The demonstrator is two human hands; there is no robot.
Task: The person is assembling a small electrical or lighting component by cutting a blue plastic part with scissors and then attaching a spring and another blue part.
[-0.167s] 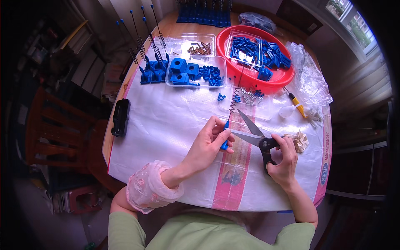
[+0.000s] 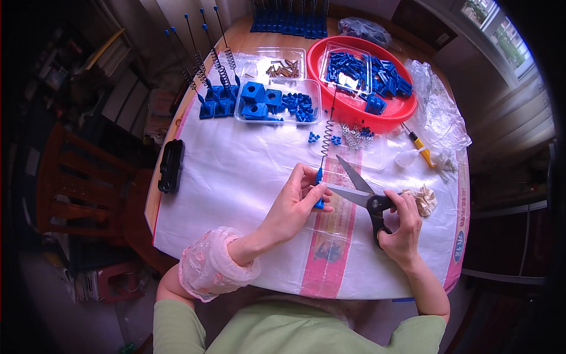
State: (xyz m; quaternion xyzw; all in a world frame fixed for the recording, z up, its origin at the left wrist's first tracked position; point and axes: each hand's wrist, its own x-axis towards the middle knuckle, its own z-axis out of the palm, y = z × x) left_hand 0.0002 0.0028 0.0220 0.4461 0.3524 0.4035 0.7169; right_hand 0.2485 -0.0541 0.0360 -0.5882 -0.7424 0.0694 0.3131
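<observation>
My left hand (image 2: pixel 298 199) is closed on a small blue plastic piece (image 2: pixel 319 176), with a dark coiled wire (image 2: pixel 327 138) rising from its pointed top. The wire's straight end reaches over the red basin's near edge. My right hand (image 2: pixel 404 227) grips black-handled scissors (image 2: pixel 367 197), thumb in one loop and fingers round the other. The scissor blades stand apart; the lower blade's tip lies against the left thumb and the blue piece, and the upper blade points away to the far left. Part of the blue piece is hidden by my fingers.
A red basin (image 2: pixel 389 123) of blue parts stands at far right. Left of it are clear trays holding brass pins (image 2: pixel 284 69) and blue blocks (image 2: pixel 253 92). Finished-looking coiled wires on blue bases (image 2: pixel 219 103) stand far left. A yellow-handled tool (image 2: pixel 421 148) and black case (image 2: pixel 171 166) lie at the sides.
The blue piece and its coiled wire have tilted slightly to the left in my left hand. The scissors and my right hand have barely moved.
</observation>
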